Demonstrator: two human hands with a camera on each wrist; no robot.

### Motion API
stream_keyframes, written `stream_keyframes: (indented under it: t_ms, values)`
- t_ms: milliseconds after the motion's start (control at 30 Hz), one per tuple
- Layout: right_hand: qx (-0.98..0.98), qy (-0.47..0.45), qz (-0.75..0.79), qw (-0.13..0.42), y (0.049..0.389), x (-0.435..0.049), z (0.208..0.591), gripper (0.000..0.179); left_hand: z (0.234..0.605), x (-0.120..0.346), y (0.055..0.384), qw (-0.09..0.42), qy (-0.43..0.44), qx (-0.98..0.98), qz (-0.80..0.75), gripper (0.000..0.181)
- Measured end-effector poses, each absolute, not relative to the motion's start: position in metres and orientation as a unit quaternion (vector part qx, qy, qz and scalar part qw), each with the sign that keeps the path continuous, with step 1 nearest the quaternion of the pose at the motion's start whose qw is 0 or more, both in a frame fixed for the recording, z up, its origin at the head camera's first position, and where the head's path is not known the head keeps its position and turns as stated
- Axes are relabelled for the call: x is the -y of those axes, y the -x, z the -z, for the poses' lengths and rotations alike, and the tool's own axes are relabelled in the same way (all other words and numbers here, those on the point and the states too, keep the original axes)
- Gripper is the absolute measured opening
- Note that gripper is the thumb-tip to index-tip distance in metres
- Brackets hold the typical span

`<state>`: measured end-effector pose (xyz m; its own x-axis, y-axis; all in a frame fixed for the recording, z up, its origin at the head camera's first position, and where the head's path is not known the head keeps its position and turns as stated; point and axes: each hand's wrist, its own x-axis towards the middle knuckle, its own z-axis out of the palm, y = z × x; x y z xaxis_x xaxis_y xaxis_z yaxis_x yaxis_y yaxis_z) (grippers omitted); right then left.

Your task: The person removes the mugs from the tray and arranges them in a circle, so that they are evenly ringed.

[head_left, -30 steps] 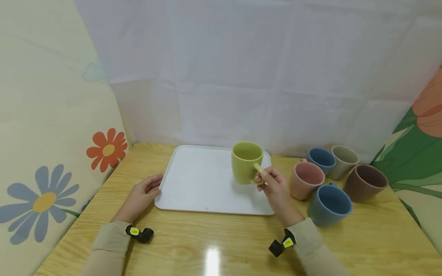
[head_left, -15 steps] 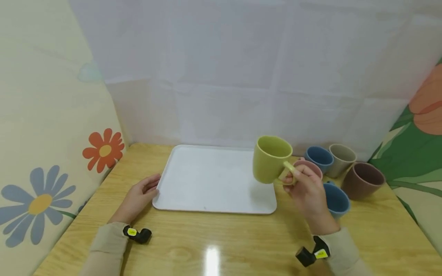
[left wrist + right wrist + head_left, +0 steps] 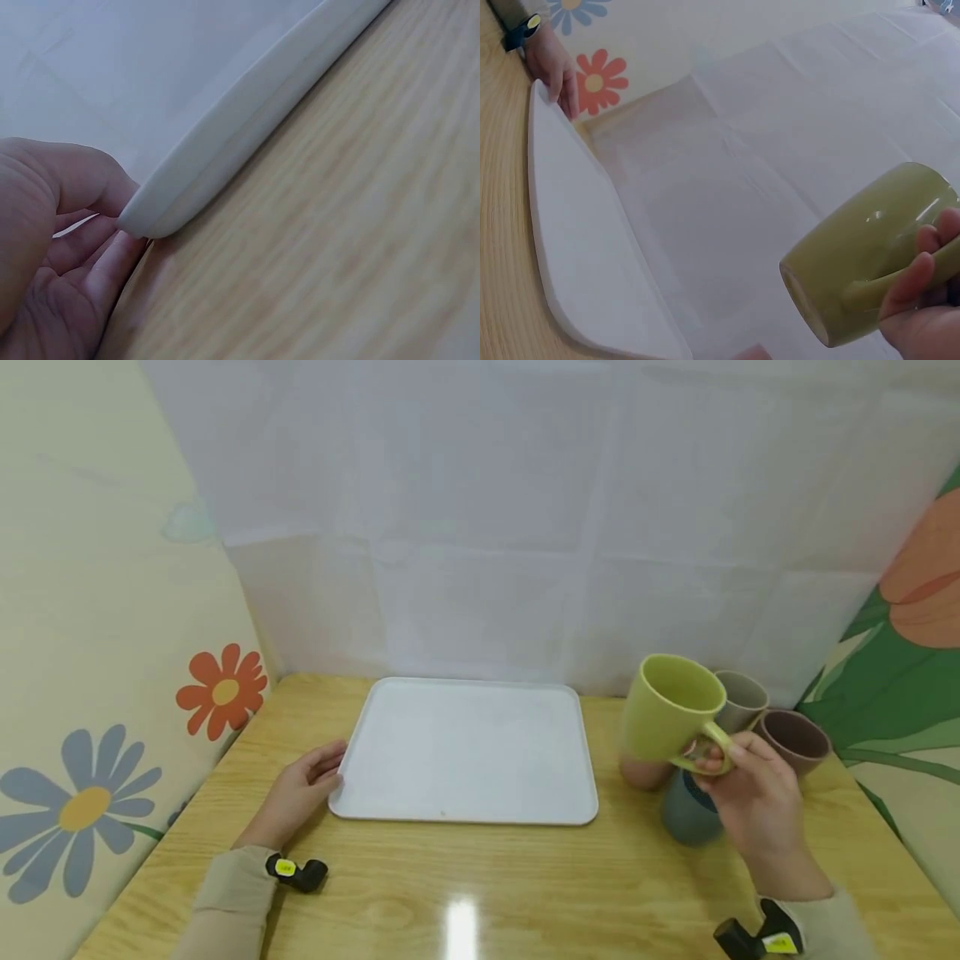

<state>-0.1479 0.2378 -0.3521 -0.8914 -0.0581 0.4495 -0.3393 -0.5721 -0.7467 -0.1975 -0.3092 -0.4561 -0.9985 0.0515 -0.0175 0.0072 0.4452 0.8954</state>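
Observation:
My right hand (image 3: pixel 761 802) pinches the handle of a yellow-green mug (image 3: pixel 667 710) and holds it up at the right, over the other mugs. In the right wrist view the mug (image 3: pixel 862 247) is tilted, its base toward the tray. A white rectangular tray (image 3: pixel 465 752) lies on the table with nothing on it. Beside its left edge rests my left hand (image 3: pixel 296 793), fingers relaxed. In the left wrist view, the fingers (image 3: pixel 112 262) touch the tray's rim (image 3: pixel 225 142) at a corner.
Partly behind the green mug stand a pink mug (image 3: pixel 643 772), a blue mug (image 3: pixel 690 814), a beige mug (image 3: pixel 742 693) and a brown mug (image 3: pixel 795 739). A white cloth (image 3: pixel 465 527) hangs along the table's back edge. Flower-patterned walls (image 3: pixel 82 635) flank both sides.
My right hand has carried the green mug rightward from above the tray to above the mug group, hiding the rear blue mug. The left hand stays at the tray's edge.

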Motion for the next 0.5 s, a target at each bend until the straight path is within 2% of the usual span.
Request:
stream_keyframes:
  t_ms: [133,267,500]
  values:
    - [0.444,-0.207,-0.868,0.085,0.142,-0.257,0.352,0.05,0.456,0.31,0.198,0.015,-0.021,-0.848,-0.53,0.056]
    - [0.367,-0.244,-0.895,0.064,0.137,-0.282,0.358,0.051,0.455,0.309,0.197,0.015,-0.022,-0.847,-0.53,0.056]
    - [0.352,-0.26,-0.895,0.09,0.126,-0.324,0.366,0.058,0.455,0.312,0.194,0.012,-0.029,-0.847,-0.53,0.056]
